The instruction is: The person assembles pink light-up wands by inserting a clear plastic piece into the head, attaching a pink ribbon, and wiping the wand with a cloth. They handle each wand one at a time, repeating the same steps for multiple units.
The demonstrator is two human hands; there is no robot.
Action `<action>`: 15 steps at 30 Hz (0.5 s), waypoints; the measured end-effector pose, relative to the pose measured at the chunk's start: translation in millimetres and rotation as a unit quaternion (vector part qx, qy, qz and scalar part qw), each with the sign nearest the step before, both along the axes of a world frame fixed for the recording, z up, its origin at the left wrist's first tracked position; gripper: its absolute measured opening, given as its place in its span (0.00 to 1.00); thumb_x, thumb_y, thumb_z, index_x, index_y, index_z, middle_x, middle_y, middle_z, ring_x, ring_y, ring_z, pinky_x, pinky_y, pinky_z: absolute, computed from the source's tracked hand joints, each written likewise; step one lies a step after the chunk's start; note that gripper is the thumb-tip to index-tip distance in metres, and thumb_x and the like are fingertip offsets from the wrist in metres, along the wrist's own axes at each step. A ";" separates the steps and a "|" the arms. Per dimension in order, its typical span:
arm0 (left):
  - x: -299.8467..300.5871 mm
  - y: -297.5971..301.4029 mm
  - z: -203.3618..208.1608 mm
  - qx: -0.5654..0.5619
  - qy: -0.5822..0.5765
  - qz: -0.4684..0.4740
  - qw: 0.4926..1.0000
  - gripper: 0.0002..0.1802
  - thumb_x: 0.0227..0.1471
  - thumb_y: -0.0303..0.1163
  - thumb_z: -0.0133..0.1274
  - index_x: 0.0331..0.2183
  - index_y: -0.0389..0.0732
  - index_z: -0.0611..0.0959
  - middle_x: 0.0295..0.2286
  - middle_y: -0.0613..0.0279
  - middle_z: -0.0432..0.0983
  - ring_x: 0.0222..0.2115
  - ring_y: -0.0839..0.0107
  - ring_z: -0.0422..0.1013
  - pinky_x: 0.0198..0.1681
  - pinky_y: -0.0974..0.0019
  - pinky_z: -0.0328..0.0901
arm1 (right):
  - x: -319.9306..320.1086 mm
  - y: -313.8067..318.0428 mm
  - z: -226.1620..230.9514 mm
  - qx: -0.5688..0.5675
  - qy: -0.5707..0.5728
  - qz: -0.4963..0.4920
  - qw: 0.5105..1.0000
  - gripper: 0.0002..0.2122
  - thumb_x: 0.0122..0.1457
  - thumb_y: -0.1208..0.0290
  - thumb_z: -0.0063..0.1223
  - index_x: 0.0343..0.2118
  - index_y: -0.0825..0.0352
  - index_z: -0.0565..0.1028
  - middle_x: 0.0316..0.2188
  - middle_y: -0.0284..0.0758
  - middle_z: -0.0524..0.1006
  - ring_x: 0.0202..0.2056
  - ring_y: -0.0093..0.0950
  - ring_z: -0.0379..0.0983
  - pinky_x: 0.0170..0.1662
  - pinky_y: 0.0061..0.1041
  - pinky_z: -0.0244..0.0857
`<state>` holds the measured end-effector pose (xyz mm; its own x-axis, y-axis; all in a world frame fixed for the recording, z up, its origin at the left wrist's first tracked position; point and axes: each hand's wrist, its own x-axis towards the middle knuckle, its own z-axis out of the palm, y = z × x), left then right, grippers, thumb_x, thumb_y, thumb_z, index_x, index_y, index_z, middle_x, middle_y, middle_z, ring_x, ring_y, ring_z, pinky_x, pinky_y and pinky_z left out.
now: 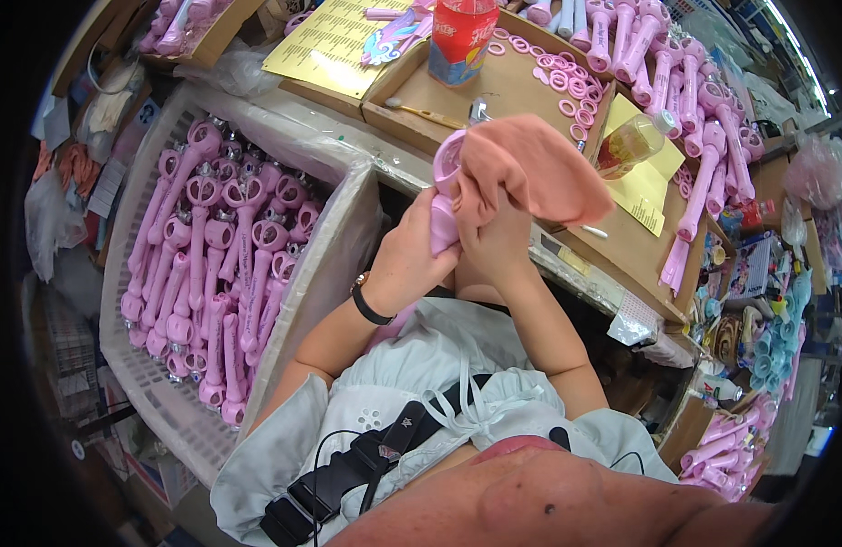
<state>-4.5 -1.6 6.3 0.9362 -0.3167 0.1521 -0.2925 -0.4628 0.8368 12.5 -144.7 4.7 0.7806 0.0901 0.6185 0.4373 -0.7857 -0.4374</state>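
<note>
In front of my chest, my left hand [410, 260] is closed around a pink plastic wand [444, 223] with a round ring-shaped head. A small silvery part shows at its top. My right hand [496, 239] grips a salmon-coloured cloth [539, 169], which is draped against the wand's head and hangs out to the right. The cloth covers part of the head, and the right fingertips are hidden behind its folds. Both hands are close together, just above the near edge of the worktable.
On the left, a white lined crate [129, 360] holds many pink wands [202, 264]. Ahead, a cardboard tray [517, 96] bears pink rings [576, 87], a red-labelled bottle [459, 46] and a toothbrush [427, 113]. A clear bottle [632, 146] lies tilted beside more wands [703, 173] on the right.
</note>
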 end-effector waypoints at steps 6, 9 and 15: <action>-4.2 0.4 -0.2 0.036 0.003 0.009 0.999 0.39 0.41 0.33 0.59 0.53 0.34 0.60 0.44 0.40 0.67 0.44 0.46 0.67 0.44 0.57 0.64 | 15.3 3.8 15.1 0.326 -0.077 0.028 0.942 0.13 0.55 0.66 0.47 0.40 0.69 0.71 0.33 0.37 0.72 0.37 0.36 0.70 0.42 0.42 0.61; -1.1 -2.9 -7.9 0.031 -0.035 -0.020 0.999 0.39 0.40 0.28 0.56 0.53 0.32 0.57 0.39 0.41 0.67 0.36 0.44 0.68 0.36 0.54 0.66 | 4.7 8.1 10.4 -0.025 -0.146 -0.061 0.987 0.15 0.51 0.65 0.49 0.41 0.66 0.72 0.38 0.42 0.72 0.38 0.41 0.69 0.41 0.41 0.61; -5.8 -2.7 -7.6 0.072 -0.069 -0.011 0.995 0.39 0.42 0.32 0.58 0.53 0.32 0.58 0.38 0.40 0.67 0.36 0.44 0.67 0.36 0.54 0.66 | 26.2 -17.5 0.9 0.062 -0.031 -0.078 0.995 0.11 0.50 0.71 0.50 0.38 0.64 0.74 0.43 0.48 0.68 0.47 0.42 0.62 0.48 0.38 0.56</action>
<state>-10.2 -4.3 -1.4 0.9022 -0.3647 0.2303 -0.4113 -0.5666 0.7141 38.7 -162.2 5.6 0.7395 -0.1092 0.6643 0.3425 -0.7885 -0.5109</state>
